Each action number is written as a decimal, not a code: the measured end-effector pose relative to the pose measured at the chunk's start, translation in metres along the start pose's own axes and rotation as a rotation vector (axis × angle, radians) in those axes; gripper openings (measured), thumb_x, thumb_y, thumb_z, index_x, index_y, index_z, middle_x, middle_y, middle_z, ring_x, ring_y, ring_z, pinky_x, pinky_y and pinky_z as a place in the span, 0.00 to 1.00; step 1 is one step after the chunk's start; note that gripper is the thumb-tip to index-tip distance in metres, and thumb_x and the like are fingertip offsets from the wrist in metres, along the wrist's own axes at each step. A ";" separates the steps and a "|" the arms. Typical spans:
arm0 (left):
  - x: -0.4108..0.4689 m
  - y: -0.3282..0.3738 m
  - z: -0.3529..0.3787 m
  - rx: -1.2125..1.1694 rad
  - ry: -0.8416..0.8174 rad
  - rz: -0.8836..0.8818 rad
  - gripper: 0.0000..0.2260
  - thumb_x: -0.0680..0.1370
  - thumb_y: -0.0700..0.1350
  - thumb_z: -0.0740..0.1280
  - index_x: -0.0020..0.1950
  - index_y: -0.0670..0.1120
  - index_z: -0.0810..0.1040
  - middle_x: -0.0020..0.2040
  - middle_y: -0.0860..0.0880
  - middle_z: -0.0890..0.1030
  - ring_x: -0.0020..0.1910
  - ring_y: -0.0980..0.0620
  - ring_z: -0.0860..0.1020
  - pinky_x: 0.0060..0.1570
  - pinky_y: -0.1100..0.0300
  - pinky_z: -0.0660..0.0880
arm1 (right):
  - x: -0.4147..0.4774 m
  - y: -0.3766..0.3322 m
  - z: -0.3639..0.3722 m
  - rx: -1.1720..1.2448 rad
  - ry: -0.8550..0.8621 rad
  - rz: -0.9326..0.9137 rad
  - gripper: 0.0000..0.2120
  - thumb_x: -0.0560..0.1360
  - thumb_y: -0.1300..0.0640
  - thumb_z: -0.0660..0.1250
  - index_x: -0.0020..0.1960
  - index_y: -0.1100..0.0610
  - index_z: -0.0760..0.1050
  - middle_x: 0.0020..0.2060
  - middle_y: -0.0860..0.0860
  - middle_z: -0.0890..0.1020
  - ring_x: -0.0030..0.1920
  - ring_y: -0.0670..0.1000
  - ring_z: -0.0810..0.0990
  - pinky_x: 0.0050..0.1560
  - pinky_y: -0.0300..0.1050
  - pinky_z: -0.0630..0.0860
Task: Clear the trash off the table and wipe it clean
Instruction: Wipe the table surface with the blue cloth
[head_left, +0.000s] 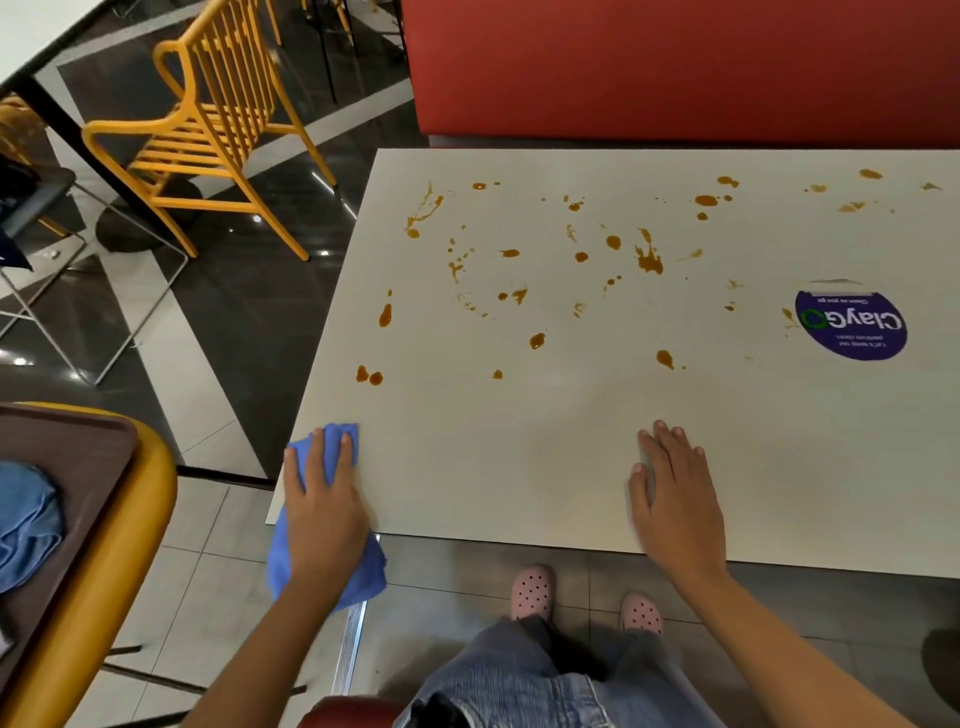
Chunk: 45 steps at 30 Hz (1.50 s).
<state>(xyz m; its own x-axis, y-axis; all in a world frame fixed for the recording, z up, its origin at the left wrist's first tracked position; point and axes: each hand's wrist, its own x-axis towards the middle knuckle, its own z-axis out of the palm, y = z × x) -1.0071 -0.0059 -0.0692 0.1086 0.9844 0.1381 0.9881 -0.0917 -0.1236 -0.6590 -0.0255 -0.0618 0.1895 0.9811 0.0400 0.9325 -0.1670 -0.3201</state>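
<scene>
A white table (545, 467) fills the middle of the view, with several brown sauce stains (647, 260) spattered over its far half. My left hand (322, 499) presses a blue cloth (332, 571) flat on the table's near left corner; part of the cloth hangs over the edge. My right hand (675, 493) lies flat on the near edge of the table, fingers spread, holding nothing. No trash shows on the tabletop.
A round purple sticker (852, 325) is stuck on the table at the right. A red bench back (675, 67) runs behind it. A yellow chair (208, 124) stands at the far left. A brown tray (67, 493) holding another blue cloth (26, 519) sits at the near left.
</scene>
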 end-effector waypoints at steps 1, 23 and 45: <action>-0.002 0.006 -0.002 -0.023 -0.009 -0.025 0.21 0.76 0.37 0.48 0.67 0.32 0.65 0.62 0.33 0.72 0.65 0.35 0.63 0.68 0.40 0.54 | 0.000 0.000 0.000 0.004 0.002 0.005 0.26 0.76 0.51 0.46 0.67 0.63 0.70 0.68 0.58 0.70 0.71 0.57 0.65 0.72 0.49 0.52; 0.051 0.057 -0.024 0.184 -0.288 0.126 0.13 0.75 0.34 0.56 0.54 0.36 0.78 0.70 0.31 0.63 0.71 0.28 0.52 0.67 0.32 0.44 | 0.000 0.000 0.002 0.014 0.010 0.010 0.26 0.76 0.51 0.46 0.66 0.63 0.71 0.67 0.58 0.71 0.70 0.57 0.65 0.72 0.43 0.47; 0.063 0.094 -0.010 -0.214 -0.137 0.086 0.27 0.71 0.32 0.47 0.71 0.34 0.60 0.68 0.33 0.66 0.67 0.29 0.64 0.70 0.47 0.56 | 0.000 0.000 0.001 0.030 0.026 -0.008 0.25 0.77 0.52 0.48 0.65 0.64 0.72 0.66 0.59 0.72 0.69 0.58 0.67 0.71 0.45 0.49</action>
<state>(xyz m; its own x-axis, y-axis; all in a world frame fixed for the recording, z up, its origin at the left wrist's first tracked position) -0.9064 0.0459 -0.0620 0.1916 0.9815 -0.0003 0.9780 -0.1909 0.0839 -0.6589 -0.0250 -0.0628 0.1904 0.9794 0.0667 0.9246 -0.1561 -0.3475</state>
